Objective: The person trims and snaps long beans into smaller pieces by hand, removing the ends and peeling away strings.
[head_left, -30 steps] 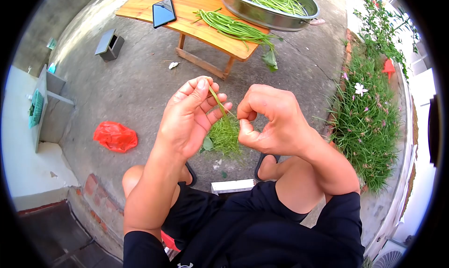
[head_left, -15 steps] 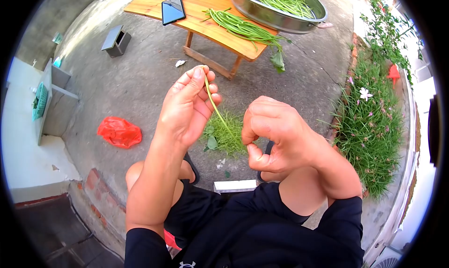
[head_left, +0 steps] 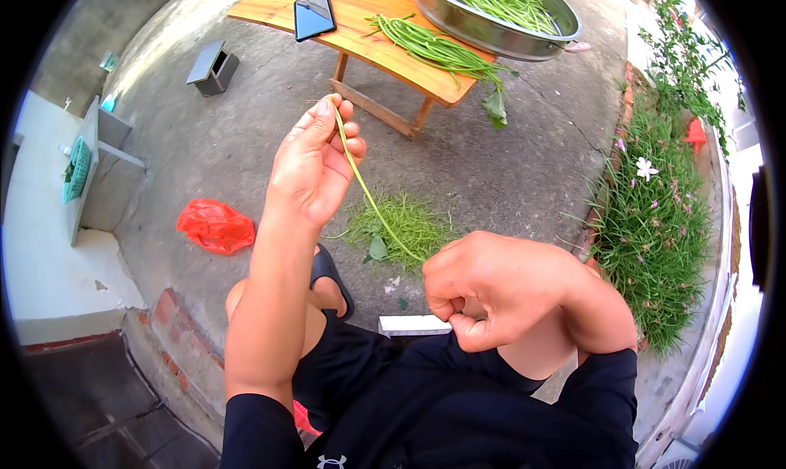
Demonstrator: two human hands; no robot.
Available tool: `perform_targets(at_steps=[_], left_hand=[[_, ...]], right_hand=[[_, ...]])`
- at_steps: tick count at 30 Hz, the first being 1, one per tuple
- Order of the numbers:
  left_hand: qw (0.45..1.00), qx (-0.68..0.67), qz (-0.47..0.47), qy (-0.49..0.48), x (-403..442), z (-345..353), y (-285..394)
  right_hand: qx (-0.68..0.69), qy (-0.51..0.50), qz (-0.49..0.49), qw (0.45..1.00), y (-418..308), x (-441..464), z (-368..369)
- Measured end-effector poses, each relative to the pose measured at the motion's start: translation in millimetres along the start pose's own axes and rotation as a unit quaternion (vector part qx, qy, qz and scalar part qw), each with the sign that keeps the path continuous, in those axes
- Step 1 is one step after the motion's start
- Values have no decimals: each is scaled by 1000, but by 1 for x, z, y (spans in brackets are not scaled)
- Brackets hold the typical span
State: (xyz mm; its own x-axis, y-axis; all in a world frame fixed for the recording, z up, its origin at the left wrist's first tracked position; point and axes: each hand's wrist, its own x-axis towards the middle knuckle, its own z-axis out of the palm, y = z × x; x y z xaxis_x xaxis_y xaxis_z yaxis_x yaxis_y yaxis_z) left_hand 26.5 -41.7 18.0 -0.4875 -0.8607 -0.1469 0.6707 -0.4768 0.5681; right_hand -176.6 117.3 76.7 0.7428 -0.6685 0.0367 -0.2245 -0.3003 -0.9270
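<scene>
A long, thin green stalk (head_left: pixel 370 192) runs slanting between my two hands. My left hand (head_left: pixel 315 162) is raised, palm toward me, with thumb and forefinger pinched on the stalk's upper end and the other fingers curled loosely. Lower and to the right, my right hand (head_left: pixel 508 289) is closed, thumb pressed against bent fingers. The stalk's lower end passes behind its knuckles, so the exact grip there is hidden. On the ground beyond the stalk lies a heap of thin green strips (head_left: pixel 401 227) with a leaf (head_left: pixel 377 248) in it.
A wooden table (head_left: pixel 368 47) holds a phone (head_left: pixel 315 16), a bundle of green stalks (head_left: pixel 434 47) and a metal basin (head_left: pixel 499 35) of more stalks. A red plastic bag (head_left: pixel 214 227) lies left, near a grey box (head_left: pixel 213 68). Flowering plants (head_left: pixel 655 223) line the right side.
My hands have moved farther apart, the left up and leftward, the right down. More of the stalk shows between them. The view has shifted slightly.
</scene>
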Motion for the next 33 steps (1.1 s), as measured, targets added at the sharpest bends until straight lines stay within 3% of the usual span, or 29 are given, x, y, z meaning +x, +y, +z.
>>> perform_targets(at_steps=[7, 8, 17, 20, 23, 25, 27, 29, 33], left_hand=[[1000, -12, 23, 14, 11, -16, 12], [999, -12, 24, 17, 11, -17, 12], [999, -15, 37, 29, 8, -19, 17], [999, -7, 23, 37, 4, -17, 17], [1000, 7, 5, 23, -4, -11, 12], [1000, 15, -12, 20, -11, -3, 6], [999, 21, -29, 10, -19, 4, -2], [999, 25, -47, -4, -25, 10, -10], [996, 20, -85, -20, -35, 16, -23]], right_hand=[[-55, -183, 173, 966, 25, 1, 12], [-71, -200, 237, 948, 30, 3, 14], [-116, -295, 386, 866, 123, -6, 34], [-159, -225, 371, 887, 149, -12, 32], [-176, -114, 357, 910, 129, -1, 8], [-138, 10, 289, 947, 111, 5, -4], [-130, 139, 133, 973, 116, 6, -8], [64, 210, 215, 951, 81, 18, -14], [178, 327, 152, 916, 52, 27, -18]])
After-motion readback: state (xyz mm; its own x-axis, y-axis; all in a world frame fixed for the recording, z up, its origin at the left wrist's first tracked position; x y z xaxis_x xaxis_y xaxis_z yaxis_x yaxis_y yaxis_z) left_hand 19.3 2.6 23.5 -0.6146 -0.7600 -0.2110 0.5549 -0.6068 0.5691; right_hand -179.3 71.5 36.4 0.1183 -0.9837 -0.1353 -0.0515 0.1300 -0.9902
